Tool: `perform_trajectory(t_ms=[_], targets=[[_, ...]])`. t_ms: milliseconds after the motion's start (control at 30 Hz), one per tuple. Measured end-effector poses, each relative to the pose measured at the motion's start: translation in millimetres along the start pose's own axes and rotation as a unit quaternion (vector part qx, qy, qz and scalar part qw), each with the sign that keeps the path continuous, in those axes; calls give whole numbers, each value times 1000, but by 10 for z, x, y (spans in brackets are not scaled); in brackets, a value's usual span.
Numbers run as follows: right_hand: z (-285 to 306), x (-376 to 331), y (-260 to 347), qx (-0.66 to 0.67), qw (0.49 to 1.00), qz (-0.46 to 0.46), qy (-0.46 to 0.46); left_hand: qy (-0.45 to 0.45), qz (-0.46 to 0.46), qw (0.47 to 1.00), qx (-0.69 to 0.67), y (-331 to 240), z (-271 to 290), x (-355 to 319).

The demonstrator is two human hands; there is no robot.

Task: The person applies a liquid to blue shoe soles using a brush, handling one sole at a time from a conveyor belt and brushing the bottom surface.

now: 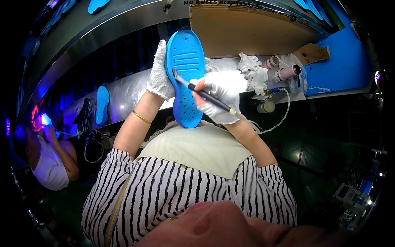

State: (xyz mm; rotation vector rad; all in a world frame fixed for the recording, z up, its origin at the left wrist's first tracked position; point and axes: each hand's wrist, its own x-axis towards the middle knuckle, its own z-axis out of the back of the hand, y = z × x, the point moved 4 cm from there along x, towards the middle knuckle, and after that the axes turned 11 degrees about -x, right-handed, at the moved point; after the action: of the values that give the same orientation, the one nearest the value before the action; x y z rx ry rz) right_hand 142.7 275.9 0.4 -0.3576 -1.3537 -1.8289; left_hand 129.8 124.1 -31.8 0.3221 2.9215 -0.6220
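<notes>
A bright blue shoe sole [189,51] with ridges and small holes stands nearly upright in front of my chest. My left hand [160,78], in a white knit glove, grips its left edge, the fingers partly hidden behind it. In my right hand [222,94], gloved in white with bare fingertips showing, is a slim brush [212,99] with a dark handle. The brush's bristle end touches or lies very close to the sole's left edge, around its middle. Below, the sole's lower end is near the pale apron [193,148].
A metal bench [127,88] runs across, carrying another blue sole [102,105] and a dark shoe [84,115]. Rightward lie white gloves [252,68], a pink tumbler [289,72] and a corded jar [267,107]. Behind stands a cardboard box [255,33]. A co-worker [53,162] sits left.
</notes>
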Motion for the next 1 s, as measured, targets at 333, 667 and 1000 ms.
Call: perform_trajectory(t_ms=[333, 667, 1000], targets=[[13, -324, -130, 171, 971, -164, 39, -42, -6, 989, 143, 377, 349, -313], [-95, -23, -86, 166, 977, -123, 50, 164, -58, 978, -115, 37, 200, 147], [-109, 5, -216, 359, 902, -230, 75, 341, -128, 926, -99, -343, -3, 239]])
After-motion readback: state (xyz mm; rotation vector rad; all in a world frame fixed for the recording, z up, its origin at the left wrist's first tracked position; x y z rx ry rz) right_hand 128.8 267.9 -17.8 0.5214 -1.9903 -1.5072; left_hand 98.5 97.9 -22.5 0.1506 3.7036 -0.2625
